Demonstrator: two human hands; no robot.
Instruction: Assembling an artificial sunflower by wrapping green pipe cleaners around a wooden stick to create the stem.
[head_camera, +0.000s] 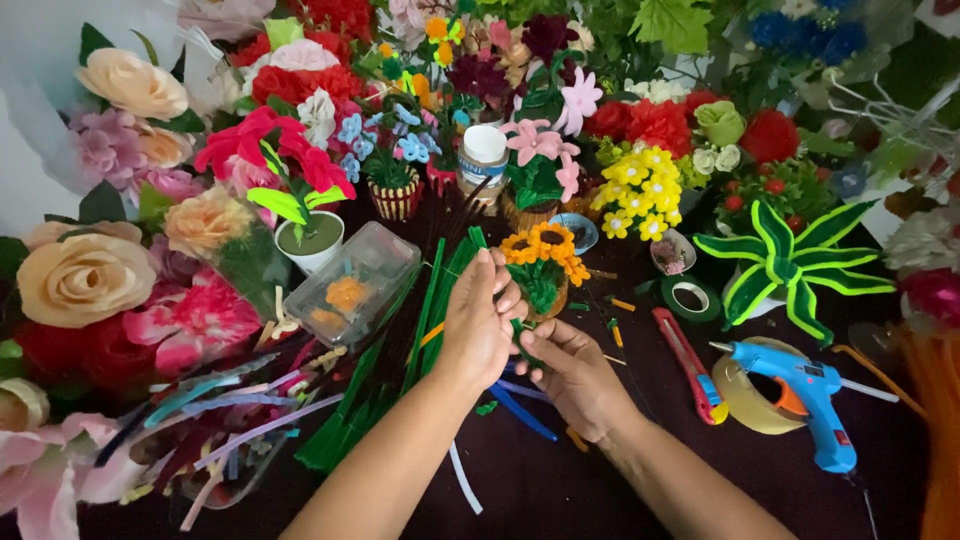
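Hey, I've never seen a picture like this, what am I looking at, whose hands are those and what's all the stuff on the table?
There is one picture, taken by a camera worn on a person's head and looking down, so the two bare arms coming up from the bottom are that person's own. No machine is involved. The left hand and the right hand meet at a small pot of orange sunflowers made from fuzzy craft wire; both hands work a green stem at its base. The dark table is crowded: a bundle of green craft wires lies beside the left hand, a clear plastic box behind that, and a red utility knife, a roll of tape and a blue glue gun to the right. Handmade flowers ring the table, including a yellow bunch and large fabric roses.
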